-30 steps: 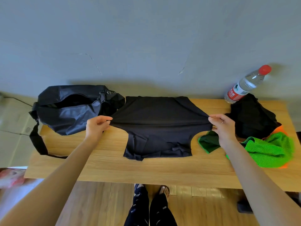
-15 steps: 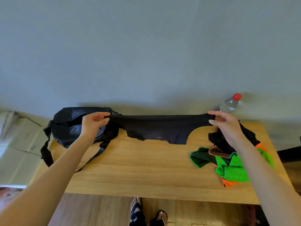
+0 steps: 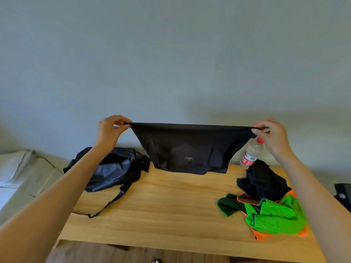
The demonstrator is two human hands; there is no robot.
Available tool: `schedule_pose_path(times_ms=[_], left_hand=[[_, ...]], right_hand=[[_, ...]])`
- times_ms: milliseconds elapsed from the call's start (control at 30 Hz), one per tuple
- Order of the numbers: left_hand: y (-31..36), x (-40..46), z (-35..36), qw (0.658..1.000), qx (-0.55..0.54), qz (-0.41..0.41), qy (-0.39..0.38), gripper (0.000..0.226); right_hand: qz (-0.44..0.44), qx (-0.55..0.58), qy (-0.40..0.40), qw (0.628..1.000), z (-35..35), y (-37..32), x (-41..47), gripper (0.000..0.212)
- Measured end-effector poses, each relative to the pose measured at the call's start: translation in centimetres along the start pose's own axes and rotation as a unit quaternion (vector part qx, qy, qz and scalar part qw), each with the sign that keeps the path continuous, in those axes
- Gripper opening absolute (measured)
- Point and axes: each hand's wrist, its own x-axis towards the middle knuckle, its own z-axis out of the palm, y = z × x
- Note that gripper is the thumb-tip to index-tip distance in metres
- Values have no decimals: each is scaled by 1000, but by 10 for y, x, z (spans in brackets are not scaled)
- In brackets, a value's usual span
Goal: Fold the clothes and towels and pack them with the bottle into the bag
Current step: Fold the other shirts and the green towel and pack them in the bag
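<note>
Hands up in front of the wall: I see the left hand (image 3: 110,130) pinching one top corner of the black garment (image 3: 187,149) between thumb and fingers, and the right hand (image 3: 273,135) pinching the opposite corner the same way, other fingers loosely curled. Garment stretched taut between them, hanging above the far edge of the wooden table (image 3: 171,209), lower hem just at table level; can't tell if it touches. Small pale logo on the front. Black bag (image 3: 114,169) lies on the table's left end, mouth open, strap trailing toward the near edge. Bottle (image 3: 251,153), red cap and red label, stands at the far right, behind a crumpled black cloth (image 3: 264,181). Nearer me, touching that cloth, a heap of green mesh towel (image 3: 275,217) over orange fabric (image 3: 260,234), dark green piece (image 3: 228,205) at its left.
</note>
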Motion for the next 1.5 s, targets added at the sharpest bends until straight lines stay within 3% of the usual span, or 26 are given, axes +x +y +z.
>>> schedule_pose_path(times_ms=[167,367,700,1000,1267,1500], left_hand=[[24,2,-19,999,-12,31,5,9],[47,-9,-45,991,-128,-23,-39,13],[41,-40,-57,986,-145,-61,-54,9],[-3,-34,-26,991,-49,-103,-70,11],[-42,-4,26,966,-142,-192,-98,7],[-84,27,70,965,-121,-202,-112,15]], right_hand=[[20,55,2,998,-22,-17,2,8],[-13,47,-1,999,-45,-37,-4,2],[-10,14,-95,995,-48,-32,-25,14],[73,72,-110,989,-10,-5,-20,13],[116,93,-102,984,41,40,13,10],[124,68,-100,985,81,79,43,16]])
